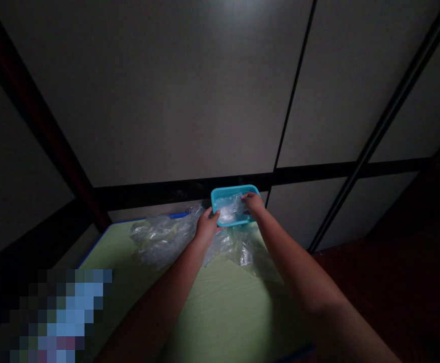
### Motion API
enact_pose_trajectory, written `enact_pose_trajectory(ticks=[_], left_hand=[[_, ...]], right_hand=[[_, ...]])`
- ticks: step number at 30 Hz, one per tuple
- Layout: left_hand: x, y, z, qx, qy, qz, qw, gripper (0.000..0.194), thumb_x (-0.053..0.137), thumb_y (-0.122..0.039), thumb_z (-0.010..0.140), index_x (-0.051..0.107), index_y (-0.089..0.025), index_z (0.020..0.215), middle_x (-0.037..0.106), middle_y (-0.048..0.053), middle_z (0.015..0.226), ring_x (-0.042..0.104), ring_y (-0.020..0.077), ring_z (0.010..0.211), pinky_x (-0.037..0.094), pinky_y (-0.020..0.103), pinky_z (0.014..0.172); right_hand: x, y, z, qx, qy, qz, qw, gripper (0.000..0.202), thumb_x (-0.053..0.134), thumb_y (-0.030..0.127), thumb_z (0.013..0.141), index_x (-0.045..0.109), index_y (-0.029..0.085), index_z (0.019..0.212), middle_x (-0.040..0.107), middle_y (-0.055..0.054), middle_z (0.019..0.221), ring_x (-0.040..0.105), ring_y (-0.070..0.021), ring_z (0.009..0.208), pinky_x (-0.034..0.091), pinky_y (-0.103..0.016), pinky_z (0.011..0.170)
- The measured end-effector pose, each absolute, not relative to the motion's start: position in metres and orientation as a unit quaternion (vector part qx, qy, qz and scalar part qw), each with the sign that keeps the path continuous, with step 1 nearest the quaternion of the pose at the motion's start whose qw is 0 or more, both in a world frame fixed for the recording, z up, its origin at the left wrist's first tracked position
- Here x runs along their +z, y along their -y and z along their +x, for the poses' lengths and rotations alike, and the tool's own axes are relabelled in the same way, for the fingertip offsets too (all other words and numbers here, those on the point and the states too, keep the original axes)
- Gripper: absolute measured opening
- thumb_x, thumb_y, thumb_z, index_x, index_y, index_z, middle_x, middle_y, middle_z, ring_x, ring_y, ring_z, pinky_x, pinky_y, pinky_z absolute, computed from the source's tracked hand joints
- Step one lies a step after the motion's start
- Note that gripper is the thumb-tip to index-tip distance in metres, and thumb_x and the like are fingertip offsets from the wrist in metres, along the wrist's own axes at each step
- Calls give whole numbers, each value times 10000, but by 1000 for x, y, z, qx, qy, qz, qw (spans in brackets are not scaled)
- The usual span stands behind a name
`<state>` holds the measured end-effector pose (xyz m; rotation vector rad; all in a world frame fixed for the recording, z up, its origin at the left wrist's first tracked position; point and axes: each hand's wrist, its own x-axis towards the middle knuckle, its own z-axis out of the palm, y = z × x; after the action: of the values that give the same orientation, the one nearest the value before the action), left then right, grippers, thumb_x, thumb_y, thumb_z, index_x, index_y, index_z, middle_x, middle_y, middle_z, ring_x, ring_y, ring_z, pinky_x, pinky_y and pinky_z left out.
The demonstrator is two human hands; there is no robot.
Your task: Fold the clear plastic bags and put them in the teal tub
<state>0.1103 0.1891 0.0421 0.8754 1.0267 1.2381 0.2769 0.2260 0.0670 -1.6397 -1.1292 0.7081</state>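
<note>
A turquoise plastic basket is held up over the far edge of the table, tipped so its inside faces me. My left hand grips its lower left corner, with the thumb over the rim. Inside lies crumpled clear plastic. My right hand reaches in at the right side, its fingers bent and closed on the clear plastic. Some of its fingertips are hidden. Below and to the left, a heap of clear plastic bags lies on the table, partly behind my left forearm.
The light green table has a blue edge. Right behind it stand grey cabinet panels with dark trim. A dark reddish floor shows at the right. A pixelated patch covers the lower left.
</note>
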Motion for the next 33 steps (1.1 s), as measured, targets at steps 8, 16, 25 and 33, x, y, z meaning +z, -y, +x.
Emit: enact_pose_trajectory(ticks=[8,16,25,33], left_hand=[[43,-193,113,534,-448,370,614,317,620,-155,852,604,-179,1167,687,32,849,674,146,647,593,301,612],[42,-196,112,535,-437,370,622,279,645,-164,838,618,-171,1115,659,13,797,634,114,569,595,298,583],[45,-197,112,532,-436,367,626,294,685,-188,810,627,-165,1098,662,18,802,635,113,572,600,295,574],[43,-197,111,533,-433,368,627,361,711,-221,788,616,-172,1133,683,30,839,642,118,580,599,295,583]], right_hand=[[86,-225,288,143,526,-756,361,96,606,222,823,675,163,853,705,-102,811,685,-222,810,518,-286,722],[116,-217,267,69,562,-767,302,172,559,96,804,699,83,901,668,-250,1066,610,-321,1073,447,-369,900],[128,-229,269,130,553,-746,349,67,621,114,769,682,119,741,709,-193,907,661,-299,961,492,-342,828],[102,-226,265,289,490,-699,433,166,532,263,912,613,162,1014,676,-57,874,664,-143,683,542,-258,590]])
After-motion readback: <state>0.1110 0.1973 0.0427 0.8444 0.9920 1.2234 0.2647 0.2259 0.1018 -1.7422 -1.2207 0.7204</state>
